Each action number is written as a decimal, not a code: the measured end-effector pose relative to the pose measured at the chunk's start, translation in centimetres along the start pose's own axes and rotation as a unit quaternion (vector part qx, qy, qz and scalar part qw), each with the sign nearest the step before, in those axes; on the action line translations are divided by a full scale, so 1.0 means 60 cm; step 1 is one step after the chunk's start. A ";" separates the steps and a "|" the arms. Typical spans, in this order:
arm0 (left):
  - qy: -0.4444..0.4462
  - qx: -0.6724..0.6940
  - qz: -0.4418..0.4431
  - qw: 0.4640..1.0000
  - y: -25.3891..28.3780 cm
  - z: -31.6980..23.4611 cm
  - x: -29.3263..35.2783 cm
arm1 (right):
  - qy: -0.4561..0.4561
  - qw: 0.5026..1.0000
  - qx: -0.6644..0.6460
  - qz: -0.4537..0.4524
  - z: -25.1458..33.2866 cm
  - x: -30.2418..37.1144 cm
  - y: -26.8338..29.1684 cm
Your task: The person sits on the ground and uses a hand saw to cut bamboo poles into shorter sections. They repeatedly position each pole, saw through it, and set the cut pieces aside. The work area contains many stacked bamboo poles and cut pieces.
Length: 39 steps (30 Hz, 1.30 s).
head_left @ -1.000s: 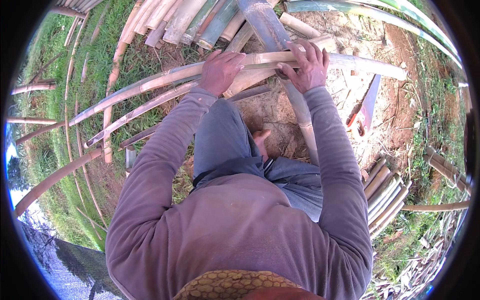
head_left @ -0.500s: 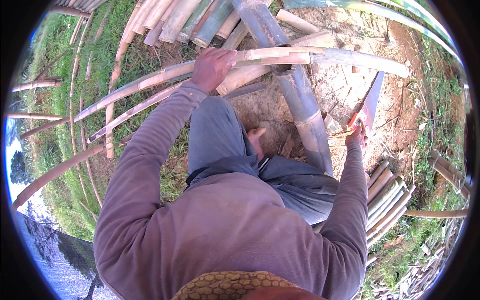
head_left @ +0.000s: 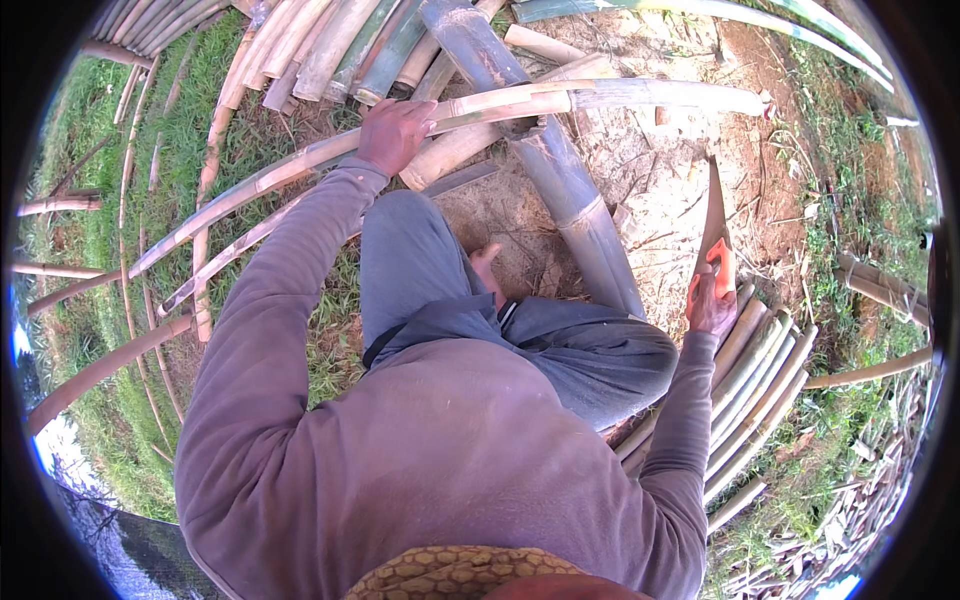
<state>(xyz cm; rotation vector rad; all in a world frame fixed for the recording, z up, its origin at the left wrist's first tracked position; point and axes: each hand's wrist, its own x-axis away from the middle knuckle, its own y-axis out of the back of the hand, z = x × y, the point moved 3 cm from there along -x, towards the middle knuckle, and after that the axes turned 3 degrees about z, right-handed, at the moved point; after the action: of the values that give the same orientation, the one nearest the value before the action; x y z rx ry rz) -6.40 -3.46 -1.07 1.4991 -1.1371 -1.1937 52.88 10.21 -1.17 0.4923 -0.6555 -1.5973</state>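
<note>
Outdoors on bare ground with cut bamboo stacked at far left, clasping a long bamboo pole, laid across a thick trunk, in bent fingers of the left hand; at right, gripping an orange-handled saw, with fingers of the right hand wrapped round its handle.

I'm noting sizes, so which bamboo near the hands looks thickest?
The grey bamboo crossed by the long pale pole at the left hand; it's visibly wider than the others.
</note>
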 end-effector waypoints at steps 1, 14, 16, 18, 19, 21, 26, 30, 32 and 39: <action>-0.004 0.001 -0.006 1.000 0.005 -0.004 0.000 | 0.010 0.997 -0.074 -0.007 0.020 0.042 0.024; -0.009 0.011 -0.029 0.999 0.007 -0.005 -0.001 | 0.066 0.967 -0.231 0.079 0.125 0.454 0.033; -0.029 0.013 -0.059 0.998 -0.002 0.004 0.003 | 0.081 0.974 -0.183 0.108 0.120 0.454 0.018; -0.026 0.000 -0.056 0.998 -0.008 0.009 0.005 | 0.098 0.971 -0.180 0.119 0.116 0.449 0.009; -0.026 -0.005 -0.054 0.998 -0.008 0.006 0.006 | 0.108 0.971 -0.182 0.114 0.117 0.446 0.004; -0.010 -0.009 -0.030 0.999 -0.002 0.004 0.003 | 0.114 0.969 -0.190 0.112 0.120 0.441 -0.003; -0.008 -0.002 -0.038 0.999 -0.008 0.009 0.007 | 0.170 0.961 -0.194 0.097 0.116 0.428 -0.025; 0.001 -0.008 -0.038 0.999 0.000 0.000 0.004 | 0.171 0.957 -0.206 0.111 0.109 0.428 -0.037; 0.007 -0.005 -0.026 1.000 -0.003 -0.003 0.011 | 0.136 0.965 -0.185 0.125 0.138 0.435 -0.026; -0.014 -0.002 -0.052 0.999 -0.011 0.008 0.007 | 0.139 0.960 -0.219 0.108 0.114 0.439 -0.034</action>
<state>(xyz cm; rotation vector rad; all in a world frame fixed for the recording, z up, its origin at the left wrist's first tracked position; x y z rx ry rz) -6.74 -3.79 -1.87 1.5583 -1.0850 -1.2911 43.45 -14.85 4.10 0.2938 -0.1271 -1.3792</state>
